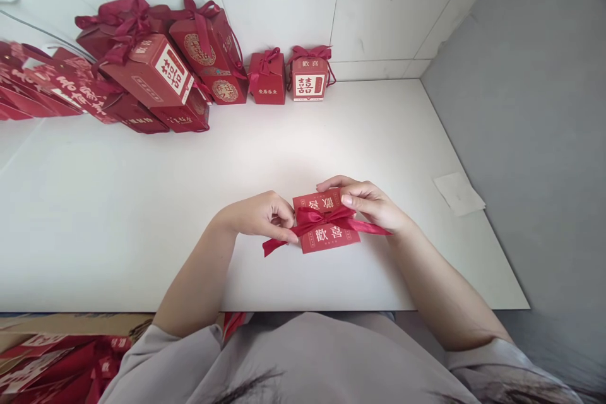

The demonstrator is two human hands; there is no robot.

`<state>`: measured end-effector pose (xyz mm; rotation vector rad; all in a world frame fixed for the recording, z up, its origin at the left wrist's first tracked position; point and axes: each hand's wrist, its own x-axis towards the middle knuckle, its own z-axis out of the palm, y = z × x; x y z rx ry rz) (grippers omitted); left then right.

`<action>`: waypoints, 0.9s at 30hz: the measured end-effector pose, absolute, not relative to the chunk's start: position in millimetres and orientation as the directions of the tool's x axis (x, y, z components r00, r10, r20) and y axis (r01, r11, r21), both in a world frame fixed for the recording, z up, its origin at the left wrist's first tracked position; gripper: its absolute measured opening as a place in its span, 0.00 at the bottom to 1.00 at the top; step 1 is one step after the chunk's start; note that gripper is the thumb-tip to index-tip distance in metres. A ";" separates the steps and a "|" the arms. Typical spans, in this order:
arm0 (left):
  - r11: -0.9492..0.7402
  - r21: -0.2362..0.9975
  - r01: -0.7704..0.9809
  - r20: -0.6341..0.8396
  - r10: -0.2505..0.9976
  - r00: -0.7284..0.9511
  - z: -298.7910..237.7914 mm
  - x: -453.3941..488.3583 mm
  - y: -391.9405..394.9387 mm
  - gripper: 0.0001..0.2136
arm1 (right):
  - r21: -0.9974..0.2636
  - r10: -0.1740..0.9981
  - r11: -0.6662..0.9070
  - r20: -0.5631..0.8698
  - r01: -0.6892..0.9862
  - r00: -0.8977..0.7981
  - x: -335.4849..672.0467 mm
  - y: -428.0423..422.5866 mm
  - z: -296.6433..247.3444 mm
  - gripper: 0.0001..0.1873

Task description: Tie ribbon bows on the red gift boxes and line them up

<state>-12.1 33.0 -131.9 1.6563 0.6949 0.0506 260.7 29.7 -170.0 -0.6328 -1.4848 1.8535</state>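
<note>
Head view is showing a small red gift box (326, 241) lying on the white table (142, 214) near its front edge. Left hand (258, 214) and right hand (372, 202) are each pinching the red ribbon (318, 218) tied across the box.

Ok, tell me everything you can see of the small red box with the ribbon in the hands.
The small red cardboard box, printed with pale characters, rests slightly turned on the white table near its front edge. A dark red satin ribbon is tied in a bow across it, tails trailing both sides. The left hand pinches the bow; the right hand grips the box's far right corner.
</note>
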 end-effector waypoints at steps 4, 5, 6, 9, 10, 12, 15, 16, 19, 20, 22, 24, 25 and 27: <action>-0.023 0.888 0.459 -0.400 0.452 0.797 -130.4 -14.1 34.2 0.22 | -0.984 0.768 -0.088 0.033 -0.157 -0.639 259.9 28.7 -167.6 0.15; -0.011 0.875 0.484 -0.430 0.444 0.786 -130.5 -15.8 34.9 0.22 | -0.986 0.779 -0.063 0.049 -0.156 -0.625 262.3 29.4 -166.2 0.15; -0.001 0.857 0.515 -0.464 0.430 0.775 -130.7 -17.9 35.8 0.20 | -0.986 0.786 -0.038 0.071 -0.162 -0.614 266.4 30.8 -164.7 0.15; -0.008 0.780 0.626 -0.561 0.436 0.704 -133.9 -25.8 39.8 0.16 | -0.989 0.721 0.015 0.111 -0.144 -0.684 288.1 38.1 -161.3 0.32; -0.016 0.750 0.661 -0.573 0.482 0.663 -135.9 -28.4 41.4 0.15 | -0.995 0.653 0.039 0.091 -0.087 -0.752 296.7 41.0 -161.5 0.42; -0.020 0.703 0.711 -0.562 0.596 0.573 -141.2 -32.7 44.2 0.13 | -0.991 0.556 0.089 -0.030 0.095 -0.831 311.5 45.6 -164.3 0.58; -0.006 0.692 0.722 -0.532 0.672 0.515 -149.1 -35.7 46.9 0.10 | -0.932 0.566 0.118 -0.220 0.343 -0.794 320.1 46.8 -171.0 0.67; -0.009 0.699 0.715 -0.509 0.696 0.507 -150.8 -35.6 47.2 0.09 | -0.918 0.571 0.120 -0.248 0.378 -0.783 319.4 45.7 -172.2 0.68; -0.056 0.756 0.653 -0.280 0.873 0.399 -149.9 -31.9 45.6 0.09 | -0.925 0.548 0.116 -0.245 0.362 -0.800 312.9 40.7 -169.0 0.70; -0.088 0.792 0.604 -0.168 0.920 0.355 -147.5 -29.9 44.1 0.10 | -0.940 0.543 0.115 -0.212 0.322 -0.812 310.3 39.2 -166.0 0.68; -0.187 0.875 0.446 0.021 0.936 0.351 -140.7 -25.2 39.9 0.12 | -0.976 0.578 0.122 -0.076 0.179 -0.812 305.3 37.2 -159.6 0.58; -0.270 0.923 0.274 0.120 0.880 0.460 -133.8 -19.5 34.6 0.14 | -0.989 0.668 0.148 0.095 0.007 -0.738 299.5 36.4 -155.5 0.38; -0.292 0.929 0.226 0.137 0.842 0.522 -131.2 -16.4 31.9 0.14 | -0.985 0.714 0.165 0.158 -0.056 -0.682 296.1 36.1 -154.9 0.28; -0.315 0.922 0.224 0.125 0.791 0.599 -128.9 -9.7 27.1 0.13 | -0.980 0.766 0.176 0.197 -0.095 -0.612 288.9 35.4 -155.8 0.17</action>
